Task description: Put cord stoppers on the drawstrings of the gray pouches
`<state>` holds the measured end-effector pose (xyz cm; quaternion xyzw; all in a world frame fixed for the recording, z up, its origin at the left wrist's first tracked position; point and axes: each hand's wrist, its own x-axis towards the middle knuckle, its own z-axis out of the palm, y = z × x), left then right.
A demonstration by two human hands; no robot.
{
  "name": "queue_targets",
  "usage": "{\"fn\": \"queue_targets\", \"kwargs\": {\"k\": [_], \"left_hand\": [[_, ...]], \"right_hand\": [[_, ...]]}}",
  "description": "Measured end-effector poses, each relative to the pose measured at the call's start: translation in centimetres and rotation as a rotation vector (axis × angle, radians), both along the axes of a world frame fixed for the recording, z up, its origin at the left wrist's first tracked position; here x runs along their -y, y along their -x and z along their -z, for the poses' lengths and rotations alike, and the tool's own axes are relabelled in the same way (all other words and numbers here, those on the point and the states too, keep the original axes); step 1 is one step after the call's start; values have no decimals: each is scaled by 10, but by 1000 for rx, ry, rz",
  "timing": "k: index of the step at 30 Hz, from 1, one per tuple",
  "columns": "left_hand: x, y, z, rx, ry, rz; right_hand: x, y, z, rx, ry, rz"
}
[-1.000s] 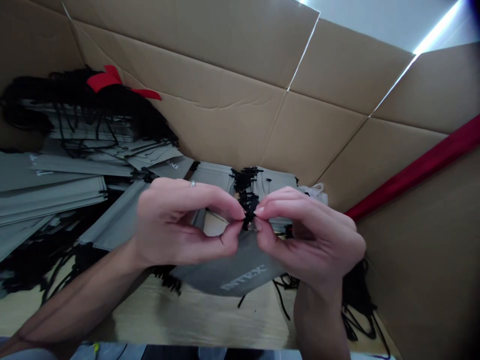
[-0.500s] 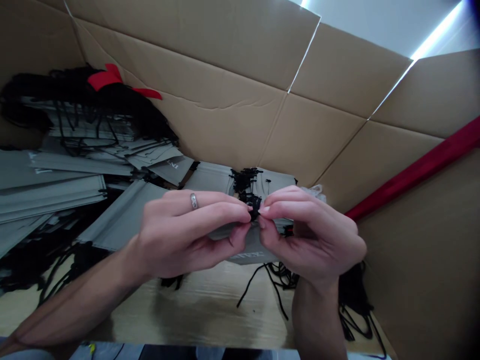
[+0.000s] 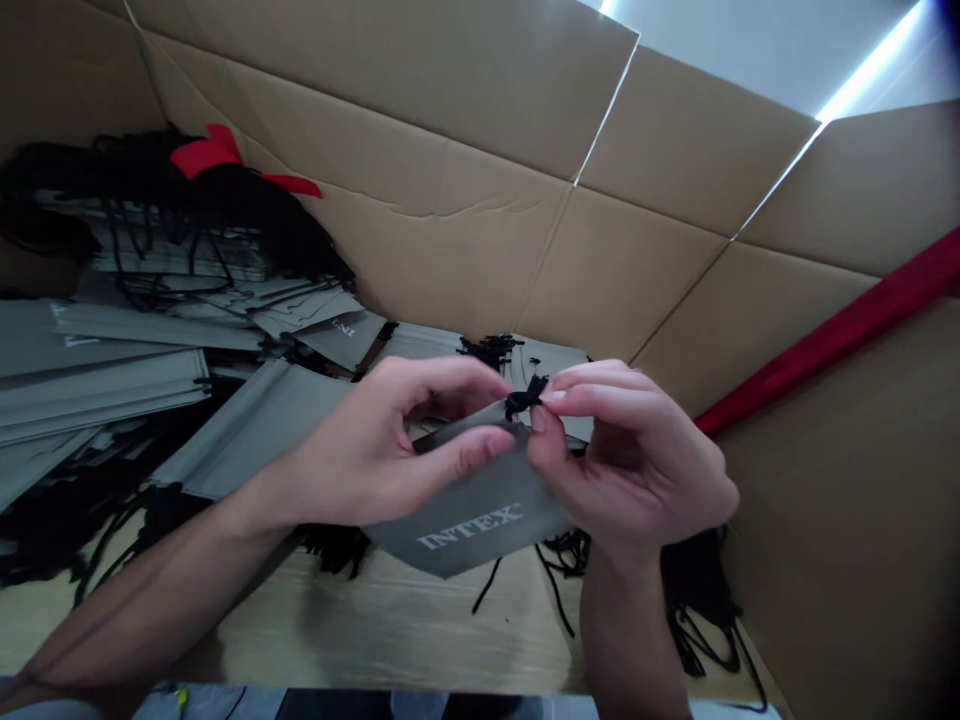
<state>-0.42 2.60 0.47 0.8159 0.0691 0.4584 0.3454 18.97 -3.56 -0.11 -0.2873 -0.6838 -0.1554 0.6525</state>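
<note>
A grey drawstring pouch [image 3: 465, 535] printed "INTEX" hangs tilted between my hands above the table. Its black drawstring cord [image 3: 527, 398] is bunched into a knot or bow at the upper corner. My right hand [image 3: 630, 450] pinches the end of that cord between thumb and fingertips. On the other side, my left hand [image 3: 412, 440] has thumb and fingers apart around the pouch's top edge. The left thumb lies in front of the grey fabric, and the left fingertips are partly hidden behind the cord and edge.
Grey pouches [image 3: 105, 400] with black cords are heaped on the left, a red strip [image 3: 206, 155] on top. More pouches [image 3: 555, 360] lie behind my hands. Cardboard walls [image 3: 450, 200] enclose the wooden table [image 3: 360, 630]. Loose black cords [image 3: 697, 600] hang at the right, below a red bar [image 3: 840, 335].
My left hand has let go of the cord and spread its fingers. The right hand still pinches the cord, slightly higher. The pouch's printed front has come into view.
</note>
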Motion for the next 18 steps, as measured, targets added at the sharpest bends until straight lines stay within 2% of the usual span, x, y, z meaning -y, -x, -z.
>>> {"fn": "queue_targets", "kwargs": {"k": [3,7,10,13,18], "left_hand": [[2,4,-5,-112,-112,-95],[5,6,-4,-103,-227,-141],[6,5,-3,-153,-294,-150],[7,7,-4,-192,-306,-135],[2,14,-4,-205,-301,4]], "right_hand": [[2,-11,-3,55,47,-5],[9,-28,-11,226,317,-233],[12,-33,-15,322,403,-249],[14,-33,-14,278,430,-219],[13,-36,-10,225,438,-333]]}}
